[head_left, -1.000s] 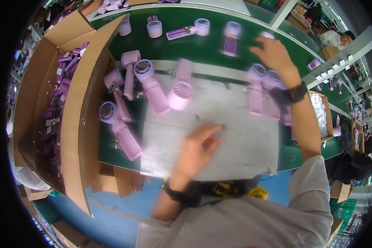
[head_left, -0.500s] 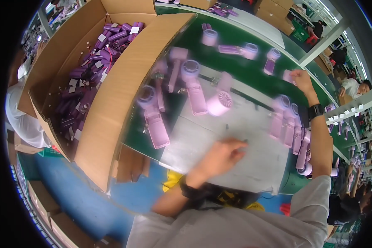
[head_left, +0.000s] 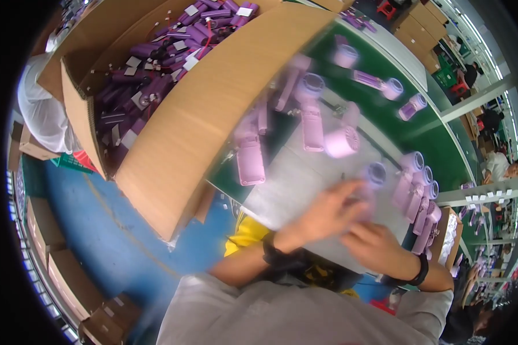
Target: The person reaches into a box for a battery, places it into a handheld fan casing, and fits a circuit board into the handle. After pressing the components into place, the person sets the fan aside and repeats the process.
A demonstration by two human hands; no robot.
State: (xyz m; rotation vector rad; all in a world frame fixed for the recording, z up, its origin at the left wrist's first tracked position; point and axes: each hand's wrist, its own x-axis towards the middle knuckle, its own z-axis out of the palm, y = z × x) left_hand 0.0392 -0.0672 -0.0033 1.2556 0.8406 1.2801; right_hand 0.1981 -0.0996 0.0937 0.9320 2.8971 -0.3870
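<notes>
A pale pink handheld fan (head_left: pixel 376 174), its round head facing up, is held over the grey mat (head_left: pixel 288 178). My left hand (head_left: pixel 331 213) closes on its left side, fingers bent against the handle. My right hand (head_left: pixel 377 246) is closed at the lower end of the handle, its thumb and fingers pinched together. The hands hide most of the handle, and motion blurs the fingers. Just beyond the left hand, another pink fan (head_left: pixel 342 142) lies with its vented head toward me. A pink fan (head_left: pixel 312 118) with an opened-looking handle lies to its left.
A large cardboard box (head_left: pixel 213 98) of purple cylindrical battery packs (head_left: pixel 195 37) with wires and white tags stands at the left. Several pink fans (head_left: pixel 411 187) line the mat's right side. More fans (head_left: pixel 391 88) lie on the green belt (head_left: pixel 380 123) beyond. People sit farther right.
My right hand has come back from the belt at the far right to meet my left hand. A pink fan is now between them. The view has shifted, moving the box rightward in the picture.
</notes>
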